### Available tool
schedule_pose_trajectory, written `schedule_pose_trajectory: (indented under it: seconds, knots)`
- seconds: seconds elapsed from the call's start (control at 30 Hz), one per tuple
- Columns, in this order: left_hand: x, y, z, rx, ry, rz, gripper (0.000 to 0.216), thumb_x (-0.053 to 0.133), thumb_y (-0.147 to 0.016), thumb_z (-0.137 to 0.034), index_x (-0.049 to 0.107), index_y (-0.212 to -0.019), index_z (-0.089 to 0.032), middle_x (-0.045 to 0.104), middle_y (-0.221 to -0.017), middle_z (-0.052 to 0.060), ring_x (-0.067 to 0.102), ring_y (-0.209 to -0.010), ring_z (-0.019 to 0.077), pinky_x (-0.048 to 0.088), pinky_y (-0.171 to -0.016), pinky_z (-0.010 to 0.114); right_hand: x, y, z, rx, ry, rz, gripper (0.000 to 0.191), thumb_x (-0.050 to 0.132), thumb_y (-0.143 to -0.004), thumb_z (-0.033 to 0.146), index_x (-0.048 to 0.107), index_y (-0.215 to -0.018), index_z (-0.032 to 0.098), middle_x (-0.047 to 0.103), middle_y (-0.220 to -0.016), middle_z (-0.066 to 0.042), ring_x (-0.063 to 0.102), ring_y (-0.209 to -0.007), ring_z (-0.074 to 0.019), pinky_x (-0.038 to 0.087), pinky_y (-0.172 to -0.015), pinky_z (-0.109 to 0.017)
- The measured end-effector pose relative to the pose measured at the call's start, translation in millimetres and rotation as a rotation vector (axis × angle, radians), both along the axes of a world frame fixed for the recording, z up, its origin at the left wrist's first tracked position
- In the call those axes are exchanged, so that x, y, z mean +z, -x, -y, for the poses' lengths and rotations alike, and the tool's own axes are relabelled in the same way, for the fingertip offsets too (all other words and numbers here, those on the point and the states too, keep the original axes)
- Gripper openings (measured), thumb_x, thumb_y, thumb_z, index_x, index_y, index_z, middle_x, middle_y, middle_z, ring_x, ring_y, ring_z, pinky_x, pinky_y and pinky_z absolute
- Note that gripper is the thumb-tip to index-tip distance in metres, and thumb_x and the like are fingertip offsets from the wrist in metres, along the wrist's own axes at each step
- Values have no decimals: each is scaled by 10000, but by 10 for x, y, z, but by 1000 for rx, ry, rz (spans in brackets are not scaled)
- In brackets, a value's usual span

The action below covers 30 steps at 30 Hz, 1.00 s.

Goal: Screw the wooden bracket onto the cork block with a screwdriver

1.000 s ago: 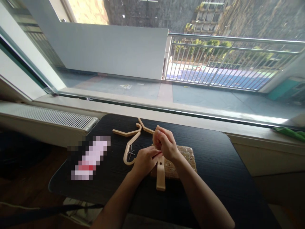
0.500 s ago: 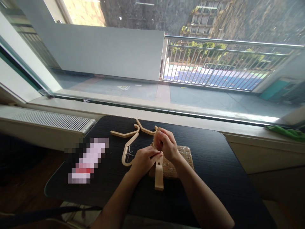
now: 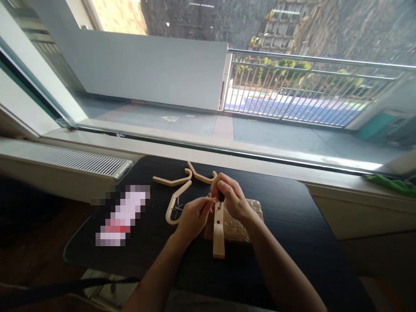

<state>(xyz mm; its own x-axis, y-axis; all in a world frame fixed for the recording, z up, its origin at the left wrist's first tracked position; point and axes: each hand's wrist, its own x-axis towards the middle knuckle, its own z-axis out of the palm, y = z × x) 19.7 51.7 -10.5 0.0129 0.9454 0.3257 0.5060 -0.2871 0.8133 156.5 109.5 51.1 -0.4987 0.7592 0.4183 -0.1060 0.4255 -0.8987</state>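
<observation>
A straight light wooden strip (image 3: 219, 236) lies on a brown cork-like block (image 3: 234, 225) in the middle of the black table (image 3: 292, 216). My left hand (image 3: 192, 216) pinches the strip's upper end from the left. Just above that end, my right hand (image 3: 231, 197) is closed on a small dark tool (image 3: 221, 196) that points down at the strip. Three curved wooden pieces lie beyond my hands: one at the left (image 3: 173, 180), one hook-shaped (image 3: 173, 203) and one further back (image 3: 201, 175).
Small metal screws (image 3: 178, 208) lie inside the hook-shaped piece. A blurred white and red packet (image 3: 122, 215) sits at the table's left. A radiator (image 3: 65, 158) and window sill (image 3: 260, 154) run behind. A green cloth (image 3: 390, 184) lies at the far right.
My right hand has lifted slightly and now shows the dark tool at its fingertips. My left hand's fingers have shifted a little on the strip's upper end.
</observation>
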Motion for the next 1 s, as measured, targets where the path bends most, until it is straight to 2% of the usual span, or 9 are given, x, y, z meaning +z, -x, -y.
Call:
schedule_pose_trajectory:
  seconds: [0.13,0.17,0.27,0.4,0.53,0.7,0.8,0.93,1.0]
  knots:
    - [182,39,-18,0,-63,26,269,402,-978,-263,632,-877,-166,634,-730,11,547,-599,114,417,-575,229,121,-87,6,-8,-118,124,212,482,-951,288,569,-779,200,544,-744,0,500,-721,-154,431,-727,-308]
    - [251,41,-26,-5,-111,-10,236,435,-962,-257,622,-850,-167,606,-710,2,524,-589,111,396,-555,226,173,-114,12,5,-155,180,154,512,-942,265,621,-861,192,580,-845,-26,529,-808,-170,437,-798,-332]
    - [443,15,-54,-49,-201,-88,128,524,-897,-212,589,-797,-165,574,-745,-2,494,-584,98,379,-538,219,338,-215,27,9,-350,460,222,475,-983,263,653,-1092,186,607,-1114,-95,551,-1054,-210,435,-948,-388]
    - [537,-61,-116,-148,-225,-43,42,591,-857,-188,614,-874,-158,587,-792,-8,481,-544,69,382,-512,197,466,-345,20,2,-399,577,272,466,-995,244,657,-1185,207,625,-1179,-98,574,-1113,-215,457,-978,-403]
    - [488,-90,-180,-135,-279,-67,202,633,-871,-258,573,-706,-159,532,-650,-37,466,-542,75,349,-506,195,476,-385,16,23,-356,587,310,455,-996,240,635,-1242,182,646,-1202,-111,588,-1138,-224,470,-987,-406]
    - [440,-93,-174,-132,-231,-82,280,622,-866,-265,521,-625,-165,492,-545,-54,442,-487,75,305,-471,201,479,-353,36,66,-253,575,301,464,-975,198,648,-1207,141,680,-1184,-110,613,-1118,-215,472,-983,-377]
    - [439,-110,-157,-155,-169,-71,262,564,-897,-271,546,-660,-161,529,-545,-41,478,-485,85,322,-479,204,483,-351,36,65,-228,557,280,462,-974,202,662,-1159,137,696,-1152,-101,628,-1080,-207,478,-952,-355]
    - [440,-119,-155,-185,-121,-58,218,525,-910,-262,581,-730,-154,603,-608,-10,543,-532,106,361,-512,210,457,-364,21,67,-131,538,263,441,-984,240,679,-1044,147,722,-961,-64,652,-855,-175,512,-774,-305]
    - [435,-117,-157,-187,-107,-48,213,526,-905,-263,582,-729,-156,605,-608,-10,542,-530,107,365,-515,210,431,-354,15,66,-109,524,260,440,-983,252,676,-1016,151,718,-929,-58,646,-827,-170,509,-749,-297]
